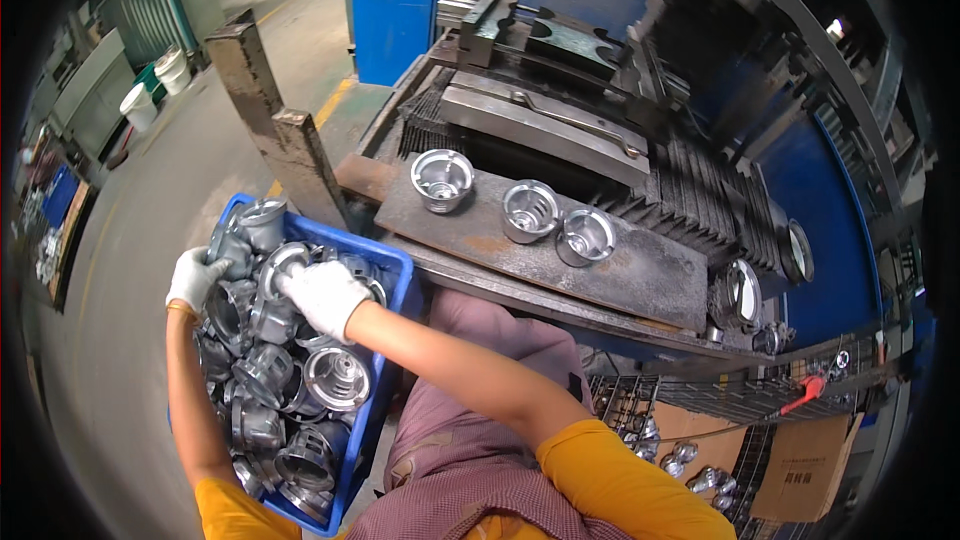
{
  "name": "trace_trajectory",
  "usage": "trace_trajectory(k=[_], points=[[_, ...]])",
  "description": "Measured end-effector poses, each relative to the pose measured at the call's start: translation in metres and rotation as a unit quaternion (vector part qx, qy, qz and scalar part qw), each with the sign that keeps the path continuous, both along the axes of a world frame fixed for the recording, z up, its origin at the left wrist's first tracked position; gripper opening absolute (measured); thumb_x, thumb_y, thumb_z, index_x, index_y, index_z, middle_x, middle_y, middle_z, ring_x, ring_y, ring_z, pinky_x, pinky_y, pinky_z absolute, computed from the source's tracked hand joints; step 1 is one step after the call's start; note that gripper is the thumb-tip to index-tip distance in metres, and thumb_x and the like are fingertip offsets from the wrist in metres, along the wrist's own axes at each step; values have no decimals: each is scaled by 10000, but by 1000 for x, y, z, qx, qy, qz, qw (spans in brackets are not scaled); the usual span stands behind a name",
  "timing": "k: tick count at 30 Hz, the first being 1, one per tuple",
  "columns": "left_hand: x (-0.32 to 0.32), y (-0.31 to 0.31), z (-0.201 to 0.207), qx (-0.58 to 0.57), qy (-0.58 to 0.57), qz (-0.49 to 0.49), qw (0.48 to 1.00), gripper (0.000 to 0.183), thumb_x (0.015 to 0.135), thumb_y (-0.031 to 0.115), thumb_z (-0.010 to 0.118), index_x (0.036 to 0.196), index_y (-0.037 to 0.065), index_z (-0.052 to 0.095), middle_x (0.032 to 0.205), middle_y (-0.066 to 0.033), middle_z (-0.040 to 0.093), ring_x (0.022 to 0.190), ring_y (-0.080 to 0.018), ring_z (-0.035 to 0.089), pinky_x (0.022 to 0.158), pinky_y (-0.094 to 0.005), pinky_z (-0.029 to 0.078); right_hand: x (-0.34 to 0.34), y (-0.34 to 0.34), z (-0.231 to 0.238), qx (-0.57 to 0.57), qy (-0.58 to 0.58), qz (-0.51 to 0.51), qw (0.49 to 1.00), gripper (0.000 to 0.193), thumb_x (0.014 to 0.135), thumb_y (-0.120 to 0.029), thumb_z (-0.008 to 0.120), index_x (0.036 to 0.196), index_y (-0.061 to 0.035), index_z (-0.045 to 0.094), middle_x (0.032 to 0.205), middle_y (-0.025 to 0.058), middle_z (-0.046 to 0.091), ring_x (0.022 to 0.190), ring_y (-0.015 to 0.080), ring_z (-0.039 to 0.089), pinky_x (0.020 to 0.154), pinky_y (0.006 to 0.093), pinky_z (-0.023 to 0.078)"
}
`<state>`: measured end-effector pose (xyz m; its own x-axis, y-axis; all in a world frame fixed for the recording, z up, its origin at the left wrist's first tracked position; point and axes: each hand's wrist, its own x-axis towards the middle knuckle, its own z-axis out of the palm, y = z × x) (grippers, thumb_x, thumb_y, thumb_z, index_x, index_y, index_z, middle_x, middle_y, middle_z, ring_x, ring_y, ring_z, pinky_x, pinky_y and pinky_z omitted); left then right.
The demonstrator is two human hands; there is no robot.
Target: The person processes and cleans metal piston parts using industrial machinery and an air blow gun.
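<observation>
White work gloves cover both hands over a blue plastic bin heaped with silvery cast metal cups. At the bin's far left side, my left hand is closed on a metal cup, its fingers against the cup's side. My right hand crosses over the heap, its fingers closed at the rim of another metal cup; the glove partly hides that one. Nearer me in the heap, a bright metal cup lies with its opening up.
Three cups, including a left one, stand mouth up on a steel plate along the machine bed. A wrench lies on a metal bar behind. A wooden post rises beyond the bin. At lower right, a wire basket holds cardboard and small metal parts.
</observation>
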<state>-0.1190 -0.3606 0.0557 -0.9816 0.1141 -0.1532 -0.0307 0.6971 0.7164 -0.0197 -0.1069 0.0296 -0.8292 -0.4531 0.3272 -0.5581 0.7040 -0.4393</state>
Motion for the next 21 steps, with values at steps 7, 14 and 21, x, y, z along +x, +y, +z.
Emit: trace_trajectory(k=[7, 14, 21], points=[[58, 90, 71, -300, 334, -61, 892, 313, 726, 286, 713, 939, 67, 647, 957, -123, 614, 917, -319, 558, 792, -417, 459, 54, 81, 34, -38, 62, -38, 997, 418, 776, -126, 585, 1180, -60, 500, 1126, 125, 568, 844, 273, 639, 677, 372, 538], [84, 234, 68, -195, 317, -356, 857, 481, 710, 219, 720, 1148, 88, 571, 1039, -105, 589, 943, -293, 546, 798, -396, 433, 123, 186, 17, -50, 62, -187, 979, 304, 793, -215, 626, 1077, -116, 582, 1067, 47, 596, 853, 231, 620, 738, 355, 493], [46, 314, 40, -240, 292, -357, 854, 659, 663, 171, 727, 1270, 121, 476, 1219, -107, 529, 1019, -302, 542, 833, -412, 445, 173, 290, 47, -41, 7, -264, 964, 238, 802, -158, 637, 1036, -128, 613, 1023, 60, 630, 889, 243, 618, 746, 361, 488]])
